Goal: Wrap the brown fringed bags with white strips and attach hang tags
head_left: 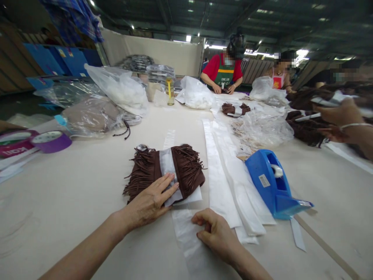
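A brown fringed bundle (189, 171) lies on the table before me, a translucent whitish band (166, 161) across its middle. My left hand (150, 200) rests flat on the bundle's near side, its fingertips on the band. From beneath the bundle a sheer white plastic strip (186, 243) runs toward me. Over the strip's right edge is my right hand (217, 233), fingers loosely curled, thumb apart from the forefinger; nothing shows between them. To the right lie several long white plastic strips (224, 186), one on another. Beside those stands a blue tape dispenser (265, 181).
Purple tape (52, 141) and a magenta roll (17, 142) lie at left. Clear bags (116, 87) and a bottle (169, 93) stand behind. Crumpled plastic (268, 124) and another brown bundle (236, 109) lie at right. A co-worker's hand (340, 120) reaches in; others work farther back.
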Demonstrator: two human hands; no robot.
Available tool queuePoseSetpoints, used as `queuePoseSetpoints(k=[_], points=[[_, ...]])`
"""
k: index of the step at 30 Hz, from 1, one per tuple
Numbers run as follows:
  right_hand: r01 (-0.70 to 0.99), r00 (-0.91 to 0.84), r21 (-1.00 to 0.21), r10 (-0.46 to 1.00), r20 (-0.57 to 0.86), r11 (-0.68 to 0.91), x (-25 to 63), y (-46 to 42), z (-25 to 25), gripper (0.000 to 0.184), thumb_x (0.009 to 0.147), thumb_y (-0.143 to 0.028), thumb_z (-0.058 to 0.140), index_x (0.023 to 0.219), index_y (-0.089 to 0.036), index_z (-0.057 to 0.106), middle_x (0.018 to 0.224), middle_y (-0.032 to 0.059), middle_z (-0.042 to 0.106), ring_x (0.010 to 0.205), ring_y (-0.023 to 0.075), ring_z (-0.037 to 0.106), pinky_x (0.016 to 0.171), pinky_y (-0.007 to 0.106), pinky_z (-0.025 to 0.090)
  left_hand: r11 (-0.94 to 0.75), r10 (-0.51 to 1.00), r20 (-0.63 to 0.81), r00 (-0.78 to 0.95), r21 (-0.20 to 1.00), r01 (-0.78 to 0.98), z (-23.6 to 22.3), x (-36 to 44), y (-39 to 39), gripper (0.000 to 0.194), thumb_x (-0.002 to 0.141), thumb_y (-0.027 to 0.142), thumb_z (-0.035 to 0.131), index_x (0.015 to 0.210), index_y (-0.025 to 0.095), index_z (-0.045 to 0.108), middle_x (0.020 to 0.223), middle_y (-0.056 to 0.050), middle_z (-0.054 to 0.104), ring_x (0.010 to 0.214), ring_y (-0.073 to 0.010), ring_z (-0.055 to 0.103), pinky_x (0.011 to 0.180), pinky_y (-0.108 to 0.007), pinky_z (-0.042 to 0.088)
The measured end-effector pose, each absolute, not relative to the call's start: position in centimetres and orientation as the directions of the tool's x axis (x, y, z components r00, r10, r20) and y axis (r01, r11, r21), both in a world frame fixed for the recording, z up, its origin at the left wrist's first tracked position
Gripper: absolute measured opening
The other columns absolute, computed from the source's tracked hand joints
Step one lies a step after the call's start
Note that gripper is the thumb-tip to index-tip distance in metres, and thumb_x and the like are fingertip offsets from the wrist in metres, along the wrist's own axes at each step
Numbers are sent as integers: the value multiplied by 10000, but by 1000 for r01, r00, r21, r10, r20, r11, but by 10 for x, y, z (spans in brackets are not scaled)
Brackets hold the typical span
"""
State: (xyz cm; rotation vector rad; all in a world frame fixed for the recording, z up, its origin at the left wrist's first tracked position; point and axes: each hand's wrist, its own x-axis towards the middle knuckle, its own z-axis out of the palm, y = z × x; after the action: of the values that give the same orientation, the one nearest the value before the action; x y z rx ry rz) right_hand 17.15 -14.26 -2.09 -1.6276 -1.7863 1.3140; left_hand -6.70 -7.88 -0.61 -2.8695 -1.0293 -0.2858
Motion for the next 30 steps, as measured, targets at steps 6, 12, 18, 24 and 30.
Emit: queuePoseSetpoints(k=[6, 12, 18, 24, 30], points=[[551, -267, -830, 923, -277, -90, 171, -141, -26, 399, 531, -24, 497, 857, -183, 662, 795, 1, 566, 667, 120, 508, 624, 223, 393, -779, 609, 213, 764, -20, 627, -5, -67, -79, 572, 766, 179, 612, 1284, 82, 390, 1365, -263, 338, 1285, -330, 294, 990, -453, 390], [565, -253, -824, 941, -224, -44, 168, -139, -29, 359, 565, -27, 494, 822, -197, 678, 781, 8, 589, 738, 139, 555, 675, 230, 421, -777, 613, 219, 759, -9, 630, -6, -67, -80, 571, 760, 171, 609, 1283, 86, 393, 1365, -260, 340, 1282, -331, 299, 989, -455, 390], [627, -281, -762, 959, -29, 160, 159, -147, -37, 395, 604, 4, 469, 842, -225, 686, 706, -8, 539, 678, 125, 555, 624, 218, 419, -773, 621, 211, 755, 8, 634, -5, -67, -80, 584, 774, 189, 601, 1300, 92, 367, 1374, -256, 326, 1290, -331, 280, 998, -465, 378], [610, -394, -481, 767, 506, 630, 149, -148, -40, 267, 850, -126, 390, 742, -177, 628, 688, 21, 494, 612, 124, 475, 537, 207, 386, -764, 614, 252, 748, -45, 643, -7, -63, -82, 603, 779, 253, 623, 1305, 113, 364, 1358, -258, 351, 1279, -341, 301, 984, -476, 393], [435, -518, -274, 487, 703, 858, 130, -139, -25, 426, 938, -161, 220, 702, -124, 572, 557, 45, 506, 535, 143, 426, 498, 239, 368, -743, 620, 271, 736, -100, 662, -9, -58, -85, 625, 703, 134, 652, 1276, 113, 403, 1334, -279, 374, 1249, -380, 333, 945, -497, 423]])
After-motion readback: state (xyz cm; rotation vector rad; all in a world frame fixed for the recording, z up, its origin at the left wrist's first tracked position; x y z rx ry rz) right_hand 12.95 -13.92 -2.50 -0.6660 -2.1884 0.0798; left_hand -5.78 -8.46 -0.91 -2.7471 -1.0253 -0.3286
